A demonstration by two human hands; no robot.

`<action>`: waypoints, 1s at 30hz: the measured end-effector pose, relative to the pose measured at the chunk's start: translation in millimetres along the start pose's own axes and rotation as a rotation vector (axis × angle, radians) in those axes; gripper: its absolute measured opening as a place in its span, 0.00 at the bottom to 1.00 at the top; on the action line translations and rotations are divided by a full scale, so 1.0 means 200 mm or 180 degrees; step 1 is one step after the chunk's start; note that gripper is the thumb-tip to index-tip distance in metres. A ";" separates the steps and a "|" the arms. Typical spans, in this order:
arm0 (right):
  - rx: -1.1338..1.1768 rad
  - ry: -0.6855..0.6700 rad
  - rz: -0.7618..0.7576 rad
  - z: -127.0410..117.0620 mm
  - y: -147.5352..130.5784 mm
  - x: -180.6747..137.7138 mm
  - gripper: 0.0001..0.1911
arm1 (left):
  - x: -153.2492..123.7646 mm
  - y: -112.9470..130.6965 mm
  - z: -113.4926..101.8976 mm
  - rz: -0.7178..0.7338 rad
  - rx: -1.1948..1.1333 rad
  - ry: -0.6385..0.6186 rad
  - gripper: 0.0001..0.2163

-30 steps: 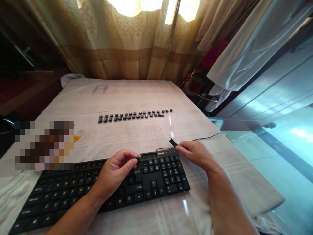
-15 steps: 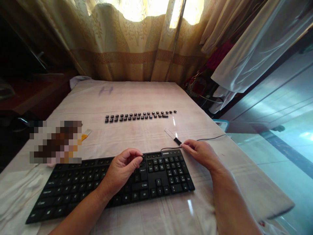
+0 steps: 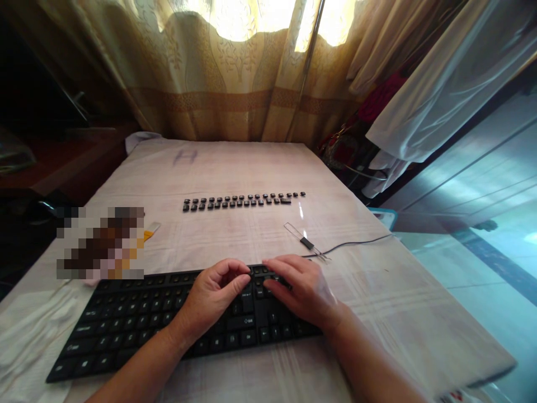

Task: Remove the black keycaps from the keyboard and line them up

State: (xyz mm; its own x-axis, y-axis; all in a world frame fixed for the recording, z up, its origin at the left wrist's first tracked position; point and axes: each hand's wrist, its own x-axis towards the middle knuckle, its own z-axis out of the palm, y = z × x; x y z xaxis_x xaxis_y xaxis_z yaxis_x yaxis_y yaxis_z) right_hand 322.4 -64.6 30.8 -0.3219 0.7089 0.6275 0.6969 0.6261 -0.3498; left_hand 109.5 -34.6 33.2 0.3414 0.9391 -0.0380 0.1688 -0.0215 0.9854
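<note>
A black keyboard [image 3: 246, 321] lies at the front of the table, with bare switches showing along its upper rows. Over its upper middle, my left hand [image 3: 218, 288] pinches a small dark keycap [image 3: 250, 272] between thumb and forefinger, mostly hidden by the fingertips. My right hand [image 3: 300, 288] is over the navigation keys, thumb and fingers apart, holding nothing, its fingertips close to the left hand's. Behind the right hand, a wire keycap puller [image 3: 307, 243] with a black grip rests on the cloth. Farther back, loose black keycaps [image 3: 232, 204] lie in two rows.
A pale plaid cloth [image 3: 235, 168] covers the table. The keyboard cable [image 3: 356, 243] runs off to the right edge. At left is a blurred-out patch [image 3: 103, 243] beside an orange-and-grey item [image 3: 151, 231]. A curtain [image 3: 235, 84] hangs behind the table.
My right hand has let go of the keycap puller, leaving it on the cloth, and moved left over the keyboard toward my left hand. The left hand keeps its pinch.
</note>
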 end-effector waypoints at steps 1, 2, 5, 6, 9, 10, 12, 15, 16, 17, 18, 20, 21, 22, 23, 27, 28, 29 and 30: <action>0.0048 -0.0095 -0.0116 0.02 -0.02 0.01 0.13 | 0.00 0.00 0.00 0.0049 0.0023 -0.0023 0.10; 0.0086 -0.0161 -0.0202 0.03 -0.04 0.01 0.14 | 0.00 0.00 0.00 0.0083 0.0060 -0.0048 0.09; 0.0157 -0.0181 -0.0297 0.04 -0.04 0.02 0.12 | 0.00 0.01 0.01 0.0115 0.0232 -0.0117 0.08; 0.0171 -0.0162 -0.0299 0.04 -0.04 0.02 0.11 | 0.00 0.01 0.01 0.0116 0.0280 -0.0136 0.08; 0.0195 -0.0107 -0.0303 0.03 -0.04 0.03 0.10 | 0.00 0.02 0.01 0.0098 0.0320 -0.0193 0.08; 0.0209 -0.0101 -0.0299 0.03 -0.05 0.03 0.10 | 0.00 0.02 0.01 0.0084 0.0312 -0.0203 0.08; 0.0251 -0.0102 -0.0262 0.04 -0.06 0.03 0.09 | 0.00 0.02 0.01 0.0069 0.0308 -0.0227 0.08; 0.0348 -0.0110 -0.0099 0.04 -0.07 0.02 0.07 | 0.00 0.01 0.00 0.0114 0.0341 -0.0249 0.08; 0.0379 -0.0099 -0.0002 0.03 -0.05 0.02 0.07 | 0.00 0.00 0.00 0.0138 0.0369 -0.0232 0.09; 0.0404 -0.0076 0.0143 0.01 -0.02 0.03 0.06 | -0.01 0.00 0.00 0.0159 0.0412 -0.0209 0.09; 0.0423 -0.0045 0.0326 -0.02 0.02 0.04 0.06 | -0.01 -0.01 0.00 0.0183 0.0465 -0.0181 0.10; 0.0412 0.0038 0.0859 -0.09 0.14 0.08 0.06 | -0.01 -0.02 0.00 0.0242 0.0578 -0.0142 0.10; 0.0383 0.0082 0.1119 -0.12 0.22 0.10 0.07 | -0.01 -0.02 0.00 0.0285 0.0640 -0.0131 0.10; 0.0300 0.0099 0.1295 -0.15 0.30 0.13 0.08 | -0.02 -0.03 0.00 0.0343 0.0708 -0.0121 0.10; 0.0141 0.0060 0.1425 -0.16 0.39 0.15 0.08 | -0.02 -0.03 0.00 0.0417 0.0783 -0.0103 0.10; -0.0453 -0.0322 0.2000 -0.15 0.69 0.22 0.10 | -0.02 -0.04 0.00 0.0717 0.1053 -0.0060 0.08; -0.0490 -0.0347 0.2042 -0.13 0.74 0.23 0.10 | -0.02 -0.04 0.00 0.0755 0.1075 -0.0067 0.08; -0.0518 -0.0371 0.2084 -0.11 0.78 0.23 0.10 | -0.02 -0.04 0.00 0.0787 0.1080 -0.0085 0.07; -0.0547 -0.0387 0.2123 -0.08 0.81 0.22 0.10 | -0.02 -0.04 0.00 0.0799 0.1079 -0.0093 0.07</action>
State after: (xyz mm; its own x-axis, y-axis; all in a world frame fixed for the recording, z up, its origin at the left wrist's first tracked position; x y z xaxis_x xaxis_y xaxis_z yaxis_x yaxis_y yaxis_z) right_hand 431.5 63.0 13.8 0.1475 0.9616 0.2313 0.8589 -0.0086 -0.5121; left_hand 106.2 -37.3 25.1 0.4360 0.8803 0.1869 0.3699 -0.3646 0.8545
